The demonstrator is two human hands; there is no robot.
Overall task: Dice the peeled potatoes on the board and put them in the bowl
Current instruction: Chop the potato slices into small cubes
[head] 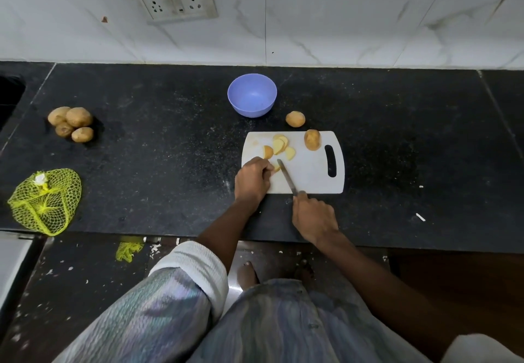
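Right hand [313,216] gripping knife [287,177], left hand [253,179] pinching potato piece [275,167], bowl [252,95] beyond

light: soft, even indoor, moderately bright | glare: pale sheen on white wall tiles [368,13] and on floor [235,286] below | shadows: faint, close under potatoes and bowl [252,95] | bench [158,164]: dark, speckled, absorbs light | distortion: wide-angle bowing at edges, wall lines splay | blur: clothing at bottom soft; centre sharp
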